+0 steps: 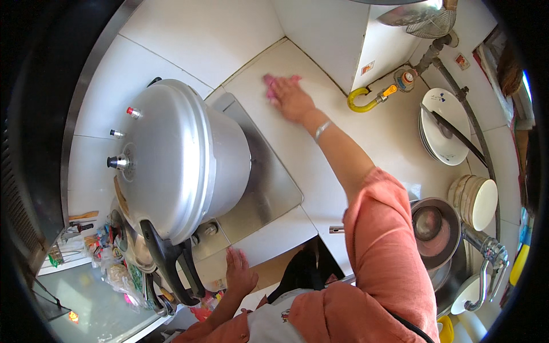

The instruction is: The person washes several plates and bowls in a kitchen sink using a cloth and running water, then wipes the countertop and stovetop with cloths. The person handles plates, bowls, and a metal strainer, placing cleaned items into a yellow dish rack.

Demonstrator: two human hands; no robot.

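Under my right hand (292, 100) a pink cloth (269, 82) is pressed against the white tiled countertop (326, 158), close to the back corner. A bracelet circles that wrist, and the hand is slightly blurred. My left hand (240, 271) rests at the counter's front edge, fingers on the tile near the stove's knob (211, 228); I see nothing held in it. Between the arms, to the left, a large aluminium pressure cooker (227, 158) with a black handle stands on the stainless steel gas stove (274, 184). Its lid is on.
A yellow gas hose (358, 103) with a valve lies at the back right. Stacked plates (448, 128) lean by the wall pipe, near stacked bowls (484, 205). A pot (450, 244) sits in the sink below the faucet (493, 248). Bags and utensils crowd the far left counter.
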